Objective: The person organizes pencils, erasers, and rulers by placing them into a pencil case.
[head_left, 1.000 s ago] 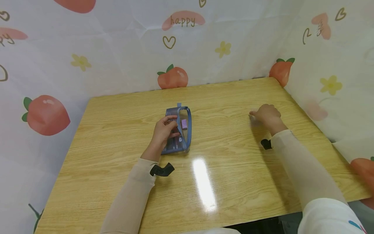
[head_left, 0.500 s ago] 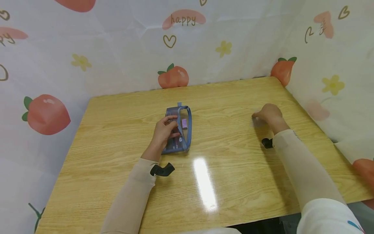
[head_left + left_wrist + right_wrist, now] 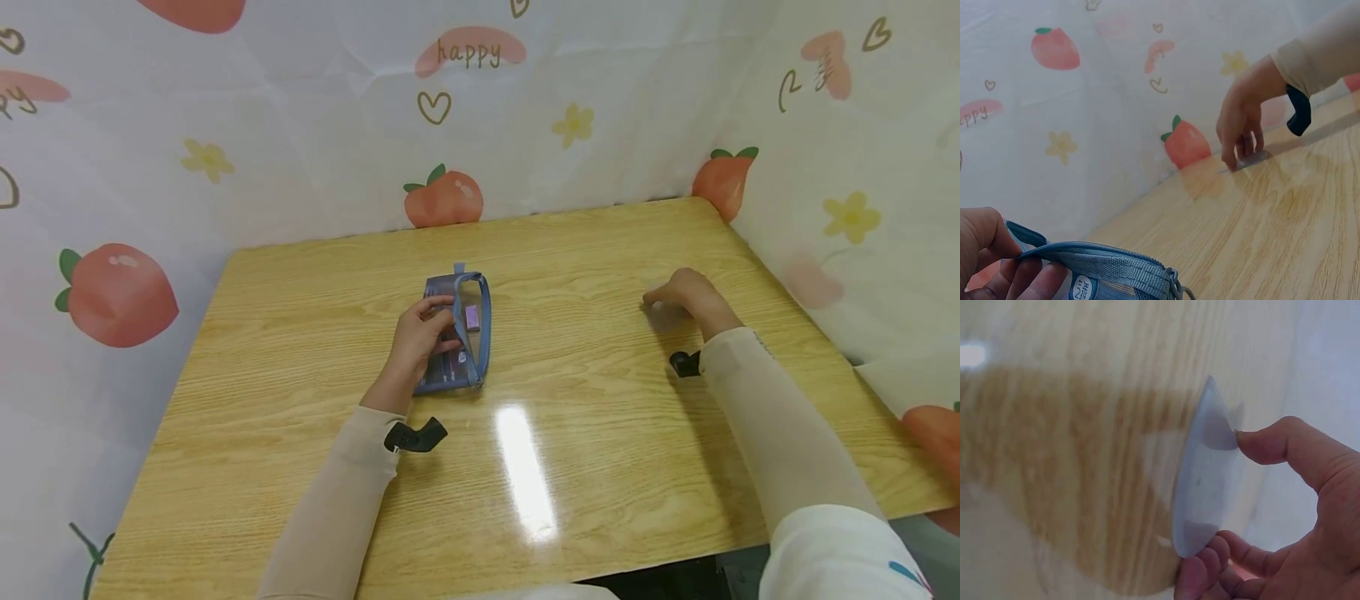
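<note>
My left hand (image 3: 418, 335) pinches the open edge of a blue, see-through zip pencil case (image 3: 485, 333) lying on the table. Through its opening shows a small purple block (image 3: 472, 317); other contents behind the near wall are hard to make out. In the left wrist view, thumb and fingers grip the blue zip edge (image 3: 1107, 250). Far to the right, my right hand (image 3: 688, 293) holds a thin, clear plastic piece (image 3: 1200, 487) low at the tabletop. That piece has a pointed end and sits between thumb and fingertips; its exact kind cannot be told.
The wood-grain table (image 3: 300, 467) bears a bright light reflection (image 3: 525, 475) near its front. A white printed cloth (image 3: 315, 108) hangs behind and along the sides. Black wrist mounts (image 3: 416, 435) sit under both forearms.
The left hand and pencil case stay in place. My right hand shifts only slightly, and a bit more of the clear plastic piece shows beneath it.
</note>
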A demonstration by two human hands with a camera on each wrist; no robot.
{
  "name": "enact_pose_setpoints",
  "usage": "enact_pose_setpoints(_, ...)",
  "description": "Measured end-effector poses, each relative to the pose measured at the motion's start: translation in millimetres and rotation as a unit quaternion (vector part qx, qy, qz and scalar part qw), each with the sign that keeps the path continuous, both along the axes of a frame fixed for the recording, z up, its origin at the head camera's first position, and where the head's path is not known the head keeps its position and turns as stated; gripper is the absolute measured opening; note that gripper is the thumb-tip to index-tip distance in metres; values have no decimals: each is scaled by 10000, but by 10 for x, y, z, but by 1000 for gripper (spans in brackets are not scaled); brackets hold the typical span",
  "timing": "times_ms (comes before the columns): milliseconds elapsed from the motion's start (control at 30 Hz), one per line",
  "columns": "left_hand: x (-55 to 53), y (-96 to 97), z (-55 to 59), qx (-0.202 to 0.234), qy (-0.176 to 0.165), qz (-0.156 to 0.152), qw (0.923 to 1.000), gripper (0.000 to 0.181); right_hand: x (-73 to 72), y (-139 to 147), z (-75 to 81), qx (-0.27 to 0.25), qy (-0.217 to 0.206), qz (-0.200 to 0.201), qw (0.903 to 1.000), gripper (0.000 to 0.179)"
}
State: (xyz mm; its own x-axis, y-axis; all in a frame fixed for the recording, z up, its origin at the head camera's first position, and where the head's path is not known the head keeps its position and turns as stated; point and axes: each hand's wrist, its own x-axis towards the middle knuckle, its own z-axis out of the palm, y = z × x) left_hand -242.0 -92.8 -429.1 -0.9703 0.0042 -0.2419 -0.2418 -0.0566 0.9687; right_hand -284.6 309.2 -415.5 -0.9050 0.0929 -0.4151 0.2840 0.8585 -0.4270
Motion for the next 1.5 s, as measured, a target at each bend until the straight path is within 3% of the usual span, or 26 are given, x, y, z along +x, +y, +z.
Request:
enact_pose_setpoints(200, 8, -1, 6, -19, 11, -3, 10000, 33, -23, 13, -75, -265, 39, -121, 9996, 53)
enact_pose_setpoints(567, 8, 0, 12, 35, 6, 21, 10000, 33, 17, 48, -79, 139, 158, 111, 9997, 58)
enact_pose_setpoints(833, 7, 11, -1, 20, 12, 28, 10000, 32, 170, 75, 34, 507, -325, 441, 9972, 84)
enact_pose_setpoints(1167, 0, 3, 3, 9, -21, 39, 10000, 33, 134, 113, 29, 271, -403, 450, 9978, 45)
enact_pose_setpoints(1333, 1, 5, 1, 3, 14, 25, 10000, 33, 77, 200, 4, -37, -742, 362, 9966, 44)
enact_pose_setpoints(1500, -1, 3, -1, -8, 5, 39, 10000, 33, 58, 250, -23, -205, -894, 274, 9954, 59)
